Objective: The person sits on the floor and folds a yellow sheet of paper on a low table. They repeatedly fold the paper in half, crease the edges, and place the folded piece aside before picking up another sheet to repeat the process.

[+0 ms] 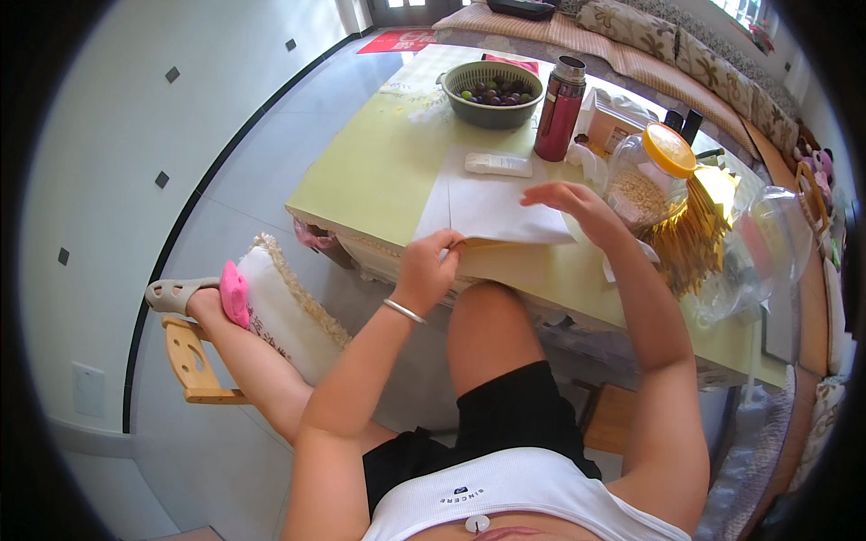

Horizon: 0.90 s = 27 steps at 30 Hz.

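Observation:
A white sheet of paper [492,212] lies on the pale green table, its near edge lifted slightly off the surface. My left hand [431,269] pinches that near edge at the left, thumb and finger pressed together. Under the edge beside these fingers shows a thin yellowish strip, too narrow to name. Over the right part of the paper my right hand [577,209] is held with its fingers stretched out and nothing in them. A small white oblong object [499,164] rests on the paper's far part.
Farther back on the table [352,167] stand a basket of grapes [492,95] and a dark red thermos [559,108]. To the right are a yellow-lidded jar [639,185], a bundle of gold paper [690,230] and clear plastic [767,243]. A white cushion [280,307] is at lower left.

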Motion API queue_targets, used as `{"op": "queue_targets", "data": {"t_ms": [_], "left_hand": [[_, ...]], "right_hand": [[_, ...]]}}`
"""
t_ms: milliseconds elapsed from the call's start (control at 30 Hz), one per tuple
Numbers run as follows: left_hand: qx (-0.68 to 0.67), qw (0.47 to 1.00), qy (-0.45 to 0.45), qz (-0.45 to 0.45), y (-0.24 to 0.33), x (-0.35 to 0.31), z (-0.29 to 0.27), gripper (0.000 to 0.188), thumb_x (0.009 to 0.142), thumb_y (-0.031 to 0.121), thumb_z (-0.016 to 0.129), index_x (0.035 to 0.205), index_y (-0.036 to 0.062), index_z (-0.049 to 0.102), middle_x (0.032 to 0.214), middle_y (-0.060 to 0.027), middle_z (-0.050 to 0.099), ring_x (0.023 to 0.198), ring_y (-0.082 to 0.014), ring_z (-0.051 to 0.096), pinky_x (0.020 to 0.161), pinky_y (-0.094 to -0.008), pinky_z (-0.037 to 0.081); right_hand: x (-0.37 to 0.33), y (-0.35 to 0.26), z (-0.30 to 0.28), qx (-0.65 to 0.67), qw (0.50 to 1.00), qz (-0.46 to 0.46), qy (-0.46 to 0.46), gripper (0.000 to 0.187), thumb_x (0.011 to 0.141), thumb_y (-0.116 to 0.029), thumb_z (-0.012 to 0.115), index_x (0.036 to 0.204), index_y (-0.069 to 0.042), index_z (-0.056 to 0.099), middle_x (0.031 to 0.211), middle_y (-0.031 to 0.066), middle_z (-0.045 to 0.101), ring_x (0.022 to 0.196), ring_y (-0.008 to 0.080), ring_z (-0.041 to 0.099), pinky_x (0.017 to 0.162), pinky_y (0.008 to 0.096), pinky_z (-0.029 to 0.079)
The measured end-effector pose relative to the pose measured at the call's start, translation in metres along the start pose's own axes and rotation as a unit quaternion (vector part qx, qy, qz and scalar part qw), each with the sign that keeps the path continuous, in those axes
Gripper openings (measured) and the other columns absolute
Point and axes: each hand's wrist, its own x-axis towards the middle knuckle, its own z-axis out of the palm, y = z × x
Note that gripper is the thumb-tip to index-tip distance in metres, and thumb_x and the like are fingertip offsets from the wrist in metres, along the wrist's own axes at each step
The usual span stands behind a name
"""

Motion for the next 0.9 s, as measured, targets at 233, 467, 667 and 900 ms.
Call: {"op": "queue_targets", "data": {"t_ms": [233,467,667,900], "left_hand": [[-0.087,0.993,0.029,-0.080,-0.028,0.046,0.014,0.015,0.088,0.011,0.066,0.097,-0.0008,0.069,0.076,-0.0106,0.070,0.068,-0.0163,0.065,0.065,-0.0309,0.051],[-0.028,0.988,0.076,-0.129,-0.031,0.044,0.025,0.060,0.082,0.015,0.074,0.130,-0.0116,0.051,0.078,-0.0128,0.071,0.073,-0.0222,0.067,0.073,-0.0332,0.053],[0.120,0.981,0.098,-0.119,-0.034,0.042,0.039,0.057,0.080,0.013,0.075,0.128,-0.0079,0.054,0.081,-0.0125,0.068,0.087,-0.0302,0.064,0.082,-0.0423,0.051],[0.222,0.966,0.104,-0.087,-0.035,0.044,0.048,0.046,0.078,0.016,0.076,0.118,0.0002,0.060,0.089,-0.0144,0.067,0.094,-0.0341,0.062,0.085,-0.0466,0.049]], "right_hand": [[-0.042,0.057,-0.024,-0.244,0.959,0.025,0.141,0.025,0.086,-0.022,0.074,0.103,-0.002,0.070,0.092,0.0030,0.067,0.080,0.0095,0.060,0.071,0.0295,0.049],[-0.013,0.066,0.000,-0.307,0.902,0.036,0.301,0.029,0.083,-0.029,0.073,0.075,0.000,0.071,0.082,0.0127,0.064,0.075,0.0222,0.062,0.068,0.0371,0.048],[-0.008,0.073,0.012,-0.459,0.813,0.016,0.358,0.027,0.080,-0.032,0.075,0.076,-0.005,0.075,0.089,0.0122,0.067,0.096,0.0310,0.059,0.086,0.0421,0.047],[-0.005,0.072,0.016,-0.539,0.758,0.034,0.366,0.028,0.080,-0.035,0.077,0.074,-0.007,0.076,0.094,0.0085,0.068,0.099,0.0288,0.058,0.088,0.0406,0.047]]}}
